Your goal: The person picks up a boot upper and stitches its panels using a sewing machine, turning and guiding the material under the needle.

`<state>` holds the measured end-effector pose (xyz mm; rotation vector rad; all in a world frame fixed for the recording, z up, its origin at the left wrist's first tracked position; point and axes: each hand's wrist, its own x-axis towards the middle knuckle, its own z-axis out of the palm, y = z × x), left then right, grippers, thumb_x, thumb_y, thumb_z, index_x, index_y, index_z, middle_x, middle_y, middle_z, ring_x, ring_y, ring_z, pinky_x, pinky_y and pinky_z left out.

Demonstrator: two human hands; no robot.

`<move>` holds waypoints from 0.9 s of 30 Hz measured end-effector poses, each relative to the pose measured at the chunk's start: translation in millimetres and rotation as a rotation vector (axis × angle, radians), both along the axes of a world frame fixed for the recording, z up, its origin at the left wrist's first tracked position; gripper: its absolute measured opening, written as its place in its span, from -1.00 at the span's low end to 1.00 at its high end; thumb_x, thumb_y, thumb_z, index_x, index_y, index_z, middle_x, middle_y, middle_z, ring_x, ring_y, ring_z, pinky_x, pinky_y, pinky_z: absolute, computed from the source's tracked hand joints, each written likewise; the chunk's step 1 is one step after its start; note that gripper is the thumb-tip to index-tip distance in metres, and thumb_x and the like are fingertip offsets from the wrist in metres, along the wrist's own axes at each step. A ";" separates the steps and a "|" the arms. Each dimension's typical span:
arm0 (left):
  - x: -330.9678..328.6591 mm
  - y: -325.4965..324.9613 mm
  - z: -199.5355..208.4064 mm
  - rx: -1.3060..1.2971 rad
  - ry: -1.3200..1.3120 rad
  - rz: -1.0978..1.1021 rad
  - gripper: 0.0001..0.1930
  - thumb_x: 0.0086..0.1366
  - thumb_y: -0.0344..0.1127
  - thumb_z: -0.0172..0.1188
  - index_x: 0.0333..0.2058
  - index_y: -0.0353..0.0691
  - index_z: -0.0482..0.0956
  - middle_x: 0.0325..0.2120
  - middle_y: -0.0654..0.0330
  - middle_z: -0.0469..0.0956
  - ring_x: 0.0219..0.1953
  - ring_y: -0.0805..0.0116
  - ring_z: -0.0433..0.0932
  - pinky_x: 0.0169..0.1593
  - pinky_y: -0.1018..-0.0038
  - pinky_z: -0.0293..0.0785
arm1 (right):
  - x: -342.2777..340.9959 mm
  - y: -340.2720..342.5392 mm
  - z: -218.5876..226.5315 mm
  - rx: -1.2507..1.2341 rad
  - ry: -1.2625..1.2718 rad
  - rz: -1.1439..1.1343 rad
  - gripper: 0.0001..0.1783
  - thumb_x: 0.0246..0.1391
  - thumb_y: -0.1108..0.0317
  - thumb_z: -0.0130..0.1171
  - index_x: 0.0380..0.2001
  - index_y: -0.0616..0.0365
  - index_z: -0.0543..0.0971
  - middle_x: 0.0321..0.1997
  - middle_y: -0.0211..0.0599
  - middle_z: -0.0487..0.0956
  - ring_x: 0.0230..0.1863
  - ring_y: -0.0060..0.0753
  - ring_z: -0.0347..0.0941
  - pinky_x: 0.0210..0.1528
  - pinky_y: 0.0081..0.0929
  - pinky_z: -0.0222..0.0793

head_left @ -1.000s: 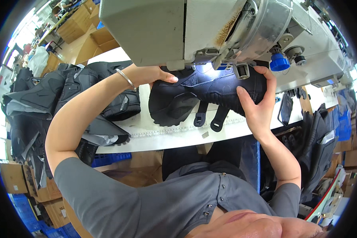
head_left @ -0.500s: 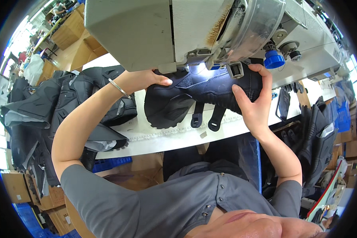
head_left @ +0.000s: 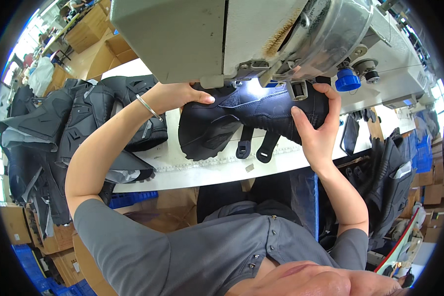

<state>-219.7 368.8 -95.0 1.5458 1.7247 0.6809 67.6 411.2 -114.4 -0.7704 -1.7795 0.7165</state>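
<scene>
A black boot upper point(head_left: 269, 109) lies under the lit head of a sewing machine point(head_left: 182, 44). Two straps point(head_left: 265, 148) with slotted ends hang from its near edge over the white table. My left hand point(head_left: 187, 97) grips the upper's left part, thumb on top and the fingers hidden beneath the machine. At the other end my right hand point(head_left: 316, 126) holds the upper between thumb and bent index finger; the remaining fingers are out of sight. The needle area is partly hidden by the machine's housing.
Several black boot uppers point(head_left: 86, 118) are heaped on the table's left side, overhanging its edge. More dark uppers point(head_left: 392, 182) hang at the right. A blue knob point(head_left: 348, 80) sticks out of the machine. Cardboard boxes point(head_left: 86, 32) stand far left; a measuring scale point(head_left: 197, 164) runs along the white tabletop point(head_left: 182, 182).
The whole view has shifted slightly, the machine appearing a little further right. Both hands keep their grip, and the boot upper stays nearly in place under the machine.
</scene>
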 end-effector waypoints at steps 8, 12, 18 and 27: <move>-0.8 4.9 1.5 -0.198 0.013 0.085 -0.53 -0.03 -0.04 0.43 -0.41 -0.42 0.60 -0.54 0.21 0.54 -0.50 0.44 0.46 -0.35 0.53 0.45 | 3.6 9.7 5.0 0.027 -0.088 -0.012 -0.39 -0.10 0.50 0.23 0.05 0.20 0.24 -0.01 -0.14 0.37 0.01 -0.31 0.35 0.08 -0.44 0.24; -11.8 6.0 -18.9 -0.248 -0.111 0.121 -0.48 -0.02 -0.01 0.42 -0.35 -0.44 0.61 -0.49 0.17 0.57 -0.48 0.42 0.49 -0.29 0.51 0.46 | 9.3 -5.5 35.2 -0.031 -0.302 0.056 -0.32 -0.11 0.34 0.32 0.10 0.09 0.28 -0.03 0.05 0.39 0.04 0.01 0.34 0.06 -0.34 0.26; -32.2 21.6 -27.1 -0.427 -0.634 -0.087 -0.79 0.23 -0.21 0.23 -0.39 -0.24 0.56 -0.51 0.28 0.53 -0.46 0.49 0.51 -0.32 0.52 0.48 | 16.8 -44.2 35.7 0.935 -1.015 -0.360 -0.43 -0.29 0.26 0.23 -0.04 -0.18 0.54 0.12 -0.36 0.39 0.19 -0.22 0.27 0.23 -0.15 0.10; -42.1 29.4 -68.5 -0.473 -0.910 -0.112 -0.77 0.22 -0.33 0.22 -0.16 -0.26 0.52 -0.32 0.21 0.58 -0.30 0.44 0.57 -0.22 0.44 0.54 | 0.6 1.0 19.7 1.338 -1.002 -0.112 -0.64 -0.09 0.32 0.08 -0.15 0.07 0.56 -0.12 -0.19 0.51 -0.06 0.02 0.47 0.04 -0.06 0.36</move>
